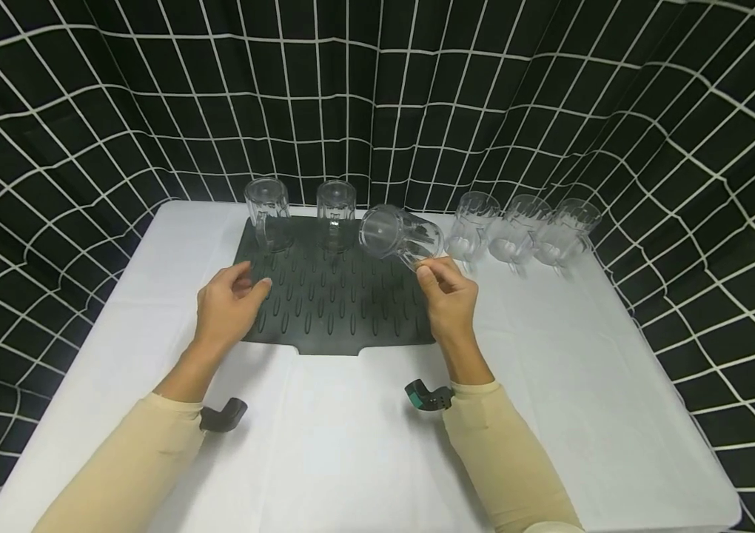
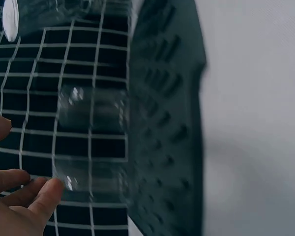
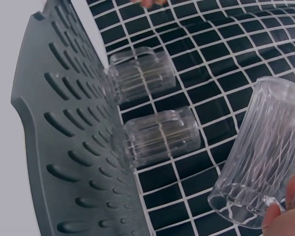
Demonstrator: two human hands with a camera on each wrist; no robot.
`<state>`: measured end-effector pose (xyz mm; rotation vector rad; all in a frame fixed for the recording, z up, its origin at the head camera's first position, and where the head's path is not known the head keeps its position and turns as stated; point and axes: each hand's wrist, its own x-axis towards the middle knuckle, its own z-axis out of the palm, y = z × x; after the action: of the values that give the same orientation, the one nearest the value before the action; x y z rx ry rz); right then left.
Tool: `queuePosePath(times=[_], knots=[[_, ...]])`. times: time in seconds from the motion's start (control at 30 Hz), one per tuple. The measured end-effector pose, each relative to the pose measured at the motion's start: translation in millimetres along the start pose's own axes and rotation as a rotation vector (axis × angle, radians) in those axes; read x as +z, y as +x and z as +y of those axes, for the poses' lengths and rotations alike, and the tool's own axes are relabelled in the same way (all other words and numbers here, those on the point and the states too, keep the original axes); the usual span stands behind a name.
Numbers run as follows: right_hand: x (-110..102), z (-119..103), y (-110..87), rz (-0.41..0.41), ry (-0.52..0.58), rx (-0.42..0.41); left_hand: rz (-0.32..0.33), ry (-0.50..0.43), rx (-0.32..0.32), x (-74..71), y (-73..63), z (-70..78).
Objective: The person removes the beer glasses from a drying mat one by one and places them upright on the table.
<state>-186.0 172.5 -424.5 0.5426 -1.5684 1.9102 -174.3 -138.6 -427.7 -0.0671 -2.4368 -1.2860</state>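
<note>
My right hand (image 1: 451,296) pinches the handle of a clear glass mug (image 1: 394,233), which is tipped nearly onto its side above the right part of a dark ribbed mat (image 1: 331,296). In the right wrist view the held mug (image 3: 260,152) shows fluted walls, with fingertips at its handle. Two more clear mugs stand along the mat's back edge, a left one (image 1: 269,215) and a middle one (image 1: 336,215). My left hand (image 1: 227,303) hovers by the mat's left edge, thumb and fingers apart and holding nothing.
Three clear mugs stand in a row on the white table (image 1: 584,385) right of the mat: a near-side one (image 1: 474,226), a middle one (image 1: 519,229) and an outer one (image 1: 565,233). A black curtain with white netting (image 1: 377,104) rises behind the table and along both sides.
</note>
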Motion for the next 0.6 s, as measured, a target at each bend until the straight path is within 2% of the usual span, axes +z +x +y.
queuePosePath(times=[0.13, 0.27, 0.47, 0.6], knots=[[2, -4, -2.7, -0.020, -0.060, -0.001, 0.006, -0.064, 0.048, 11.0, 4.9, 20.4], [6, -11, -6.4, -0.058, -0.116, 0.003, -0.031, -0.137, 0.065, 21.9, 10.0, 41.8], [19, -30, -9.7, -0.119, -0.182, -0.043, -0.128, -0.215, 0.065, 37.1, 17.7, 77.7], [26, -34, -11.1, -0.153, -0.173, -0.064, -0.213, -0.235, 0.017, 44.3, 22.3, 95.1]])
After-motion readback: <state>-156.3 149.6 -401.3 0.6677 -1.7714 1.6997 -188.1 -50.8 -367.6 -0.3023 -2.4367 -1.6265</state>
